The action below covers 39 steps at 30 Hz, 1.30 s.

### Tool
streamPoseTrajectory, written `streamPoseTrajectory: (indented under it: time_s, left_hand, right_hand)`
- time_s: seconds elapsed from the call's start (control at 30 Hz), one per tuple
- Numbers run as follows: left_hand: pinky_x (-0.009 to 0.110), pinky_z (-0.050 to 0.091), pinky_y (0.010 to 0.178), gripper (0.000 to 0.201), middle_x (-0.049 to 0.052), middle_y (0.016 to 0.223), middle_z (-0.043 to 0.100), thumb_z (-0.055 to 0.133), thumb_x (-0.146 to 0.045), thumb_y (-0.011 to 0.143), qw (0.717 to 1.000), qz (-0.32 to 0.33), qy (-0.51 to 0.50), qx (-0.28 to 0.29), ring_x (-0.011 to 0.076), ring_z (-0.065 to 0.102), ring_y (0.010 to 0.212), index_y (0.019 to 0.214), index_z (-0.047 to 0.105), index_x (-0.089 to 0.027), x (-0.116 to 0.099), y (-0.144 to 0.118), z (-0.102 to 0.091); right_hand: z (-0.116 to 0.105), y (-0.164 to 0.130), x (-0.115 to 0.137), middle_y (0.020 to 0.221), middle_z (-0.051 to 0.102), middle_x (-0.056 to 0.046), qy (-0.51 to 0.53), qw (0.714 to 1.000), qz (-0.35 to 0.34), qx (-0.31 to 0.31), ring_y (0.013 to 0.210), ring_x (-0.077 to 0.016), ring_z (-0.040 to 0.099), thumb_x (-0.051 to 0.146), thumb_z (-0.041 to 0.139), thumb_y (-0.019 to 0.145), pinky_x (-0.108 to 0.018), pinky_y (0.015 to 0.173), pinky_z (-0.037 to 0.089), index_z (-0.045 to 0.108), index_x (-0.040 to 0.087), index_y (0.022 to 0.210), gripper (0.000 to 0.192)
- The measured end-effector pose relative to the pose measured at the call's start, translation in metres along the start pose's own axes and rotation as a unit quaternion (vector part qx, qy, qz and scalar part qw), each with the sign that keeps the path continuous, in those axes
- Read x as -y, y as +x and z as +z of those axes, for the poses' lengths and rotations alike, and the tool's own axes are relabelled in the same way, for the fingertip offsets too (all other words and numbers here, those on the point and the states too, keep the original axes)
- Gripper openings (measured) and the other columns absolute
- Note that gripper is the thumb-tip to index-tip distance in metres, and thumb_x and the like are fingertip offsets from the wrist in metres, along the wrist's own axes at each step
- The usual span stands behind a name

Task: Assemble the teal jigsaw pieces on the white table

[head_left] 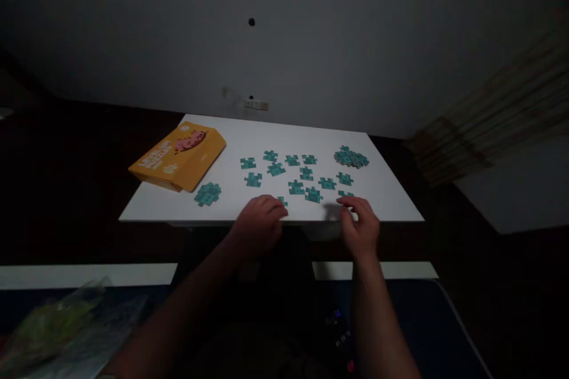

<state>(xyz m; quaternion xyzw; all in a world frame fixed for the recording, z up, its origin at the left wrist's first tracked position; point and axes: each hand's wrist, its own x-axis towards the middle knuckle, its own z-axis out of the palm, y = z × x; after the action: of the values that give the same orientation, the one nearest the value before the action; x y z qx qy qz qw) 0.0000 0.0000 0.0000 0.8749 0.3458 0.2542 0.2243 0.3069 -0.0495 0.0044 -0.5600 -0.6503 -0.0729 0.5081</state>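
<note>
Several teal jigsaw pieces (313, 194) are looking light, stiff, edge-pinchable; left hand (260, 219) curled, grip unclear, right hand (361, 224) hovering fingers-apart.

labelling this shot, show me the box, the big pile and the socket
Box (174, 155): head view, middle of its printed face
Big pile (351, 159): head view, middle of its heaped pieces
Socket (256, 105): head view, middle of its front

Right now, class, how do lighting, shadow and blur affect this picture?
Head view: dim overall, the floor nearly black, the white table brightest; a soft shadow lies left of the right hand; the plastic bag looks blurred; detail on the puzzle pieces is unclear.
</note>
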Motion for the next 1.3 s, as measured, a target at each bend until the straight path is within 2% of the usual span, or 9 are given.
streamPoseTrajectory:
  time_s: [0.07,0.17,0.27,0.37,0.63,0.83,1.0,1.2,1.3]
  left_hand:
    - [0.067,0.055,0.127,0.038,0.016,0.155,0.075,0.064,-0.02,0.104,0.996,0.031,0.08,-0.011,0.0384,0.066,0.149,0.139,0.078,-0.025,0.02,0.003,-0.005]
    - [0.065,0.057,0.127,0.038,0.014,0.161,0.074,0.068,-0.024,0.107,0.992,0.046,0.117,0.005,0.0362,0.069,0.149,0.144,0.078,-0.029,0.037,0.006,0.006]
    - [0.064,0.06,0.125,0.035,0.013,0.156,0.077,0.065,-0.024,0.108,0.992,0.034,0.121,-0.003,0.0348,0.072,0.145,0.138,0.08,-0.03,0.041,0.005,0.016]
    - [0.063,0.061,0.124,0.034,0.013,0.151,0.08,0.061,-0.023,0.109,0.994,0.027,0.108,-0.017,0.0334,0.074,0.142,0.134,0.082,-0.03,0.041,0.004,0.018]
    - [0.063,0.064,0.119,0.032,0.012,0.147,0.082,0.056,-0.024,0.111,0.995,0.036,0.088,-0.029,0.033,0.076,0.136,0.13,0.082,-0.03,0.045,0.004,0.013]
    - [0.063,0.066,0.115,0.034,0.011,0.143,0.083,0.057,-0.023,0.109,0.994,0.036,0.092,-0.038,0.0335,0.078,0.133,0.128,0.083,-0.033,0.041,0.007,0.011]
    - [0.063,0.069,0.109,0.032,0.014,0.14,0.083,0.059,-0.022,0.107,0.991,0.056,0.107,-0.05,0.0357,0.079,0.128,0.127,0.082,-0.029,0.041,0.008,0.012]
    - [0.063,0.07,0.105,0.028,0.018,0.135,0.083,0.06,-0.017,0.106,0.985,0.088,0.132,-0.075,0.0382,0.08,0.124,0.125,0.081,-0.021,0.044,0.008,0.013]
    - [0.062,0.071,0.104,0.027,0.018,0.135,0.083,0.061,-0.016,0.106,0.984,0.095,0.132,-0.077,0.038,0.08,0.124,0.124,0.08,-0.021,0.045,0.008,0.013]
  right_hand:
    - [0.016,-0.024,-0.012,0.111,0.088,-0.009,-0.022,0.999,0.015,0.038,0.106,-0.0334,0.081,0.027,0.061,0.105,-0.057,0.094,0.067,0.082,0.028,0.113,0.023]
    - [0.038,-0.054,-0.014,0.132,0.086,-0.014,-0.055,0.993,0.043,0.09,0.126,-0.0358,0.077,0.027,0.059,0.107,-0.059,0.11,0.058,0.082,0.027,0.119,0.025]
    - [0.054,-0.07,-0.011,0.136,0.085,-0.013,-0.083,0.993,0.055,0.069,0.133,-0.0375,0.075,0.027,0.058,0.107,-0.06,0.114,0.052,0.08,0.03,0.121,0.026]
    - [0.063,-0.077,-0.014,0.133,0.086,-0.011,-0.088,0.993,0.054,0.05,0.131,-0.0379,0.076,0.027,0.057,0.106,-0.061,0.114,0.051,0.078,0.032,0.121,0.027]
    - [0.068,-0.081,-0.023,0.134,0.085,-0.011,-0.089,0.993,0.061,0.056,0.131,-0.043,0.075,0.028,0.056,0.102,-0.065,0.111,0.049,0.076,0.035,0.123,0.029]
    - [0.065,-0.085,-0.027,0.135,0.085,-0.009,-0.087,0.992,0.057,0.071,0.131,-0.0418,0.075,0.028,0.057,0.103,-0.064,0.113,0.049,0.077,0.039,0.126,0.033]
    - [0.069,-0.091,-0.037,0.139,0.084,-0.008,-0.108,0.989,0.042,0.09,0.133,-0.0411,0.074,0.027,0.059,0.102,-0.061,0.111,0.05,0.078,0.038,0.129,0.035]
    - [0.082,-0.096,-0.047,0.131,0.087,-0.005,-0.07,0.998,-0.004,-0.001,0.125,-0.0365,0.076,0.03,0.059,0.105,-0.057,0.109,0.046,0.076,0.037,0.13,0.031]
    - [0.083,-0.096,-0.047,0.133,0.087,-0.004,-0.072,0.997,-0.011,-0.005,0.125,-0.0356,0.076,0.031,0.059,0.107,-0.056,0.11,0.044,0.075,0.037,0.132,0.03]
